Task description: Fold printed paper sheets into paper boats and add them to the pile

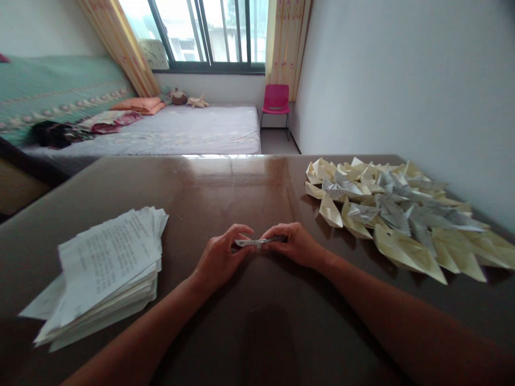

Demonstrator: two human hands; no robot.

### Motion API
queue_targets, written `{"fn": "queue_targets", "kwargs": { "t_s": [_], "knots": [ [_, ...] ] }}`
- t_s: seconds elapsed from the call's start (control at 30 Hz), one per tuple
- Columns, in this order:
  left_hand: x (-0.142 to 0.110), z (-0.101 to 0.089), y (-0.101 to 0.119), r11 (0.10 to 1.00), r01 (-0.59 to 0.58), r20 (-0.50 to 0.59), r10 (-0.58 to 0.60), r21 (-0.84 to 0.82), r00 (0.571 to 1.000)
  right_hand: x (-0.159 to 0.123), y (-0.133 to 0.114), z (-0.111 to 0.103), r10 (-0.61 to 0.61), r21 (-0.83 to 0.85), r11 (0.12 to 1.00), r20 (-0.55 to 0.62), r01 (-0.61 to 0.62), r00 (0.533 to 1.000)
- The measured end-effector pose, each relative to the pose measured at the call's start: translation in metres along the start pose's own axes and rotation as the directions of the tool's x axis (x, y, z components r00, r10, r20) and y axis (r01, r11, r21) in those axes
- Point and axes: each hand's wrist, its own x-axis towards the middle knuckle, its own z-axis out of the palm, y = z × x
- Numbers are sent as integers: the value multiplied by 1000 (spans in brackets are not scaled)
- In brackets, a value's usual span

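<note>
Between my two hands is a small folded piece of printed paper [244, 243], seen nearly edge-on just above the brown table [201, 198]. My left hand [220, 256] pinches its left end between thumb and fingers. On the other end, the thumb and fingers of my right hand [296, 244] are closed, covering part of the paper. Its exact folded shape is hard to make out. Left of my left hand lies a stack of printed sheets [108, 257], loosely squared. Many folded paper boats [402, 241], cream and printed white, crowd together on the table's right side.
A white wall [402, 80] runs along the right, close to the boats. Beyond the table's far edge stand a bed [201, 128] with folded bedding and soft toys, and a pink chair [276, 99] under the window [209, 32].
</note>
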Motion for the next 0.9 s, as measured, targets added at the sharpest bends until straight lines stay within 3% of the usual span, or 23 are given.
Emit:
{"fn": "queue_targets", "kwargs": {
  "t_s": [0.2, 0.5, 0.7, 0.9],
  "knots": [
    [4, -2, 3, 996, 82, -13, -83, -33, 996, 0, 2, 0, -1, 12, 1000, 17, 1, 1000],
    [7, -8, 0, 995, 84, -18, -85, -54, 996, 2, 7, -3, -7, -17, 1000, -1, 7, 1000],
    [9, -10, -5, 998, 62, -3, -62, -1, 998, 3, 7, -9, -85, -170, 982, -38, 77, 996],
    [8, -6, -10, 998, 44, 42, -46, 42, 998, 3, 12, -2, -126, -289, 951, -42, 109, 991]
  ]
}}
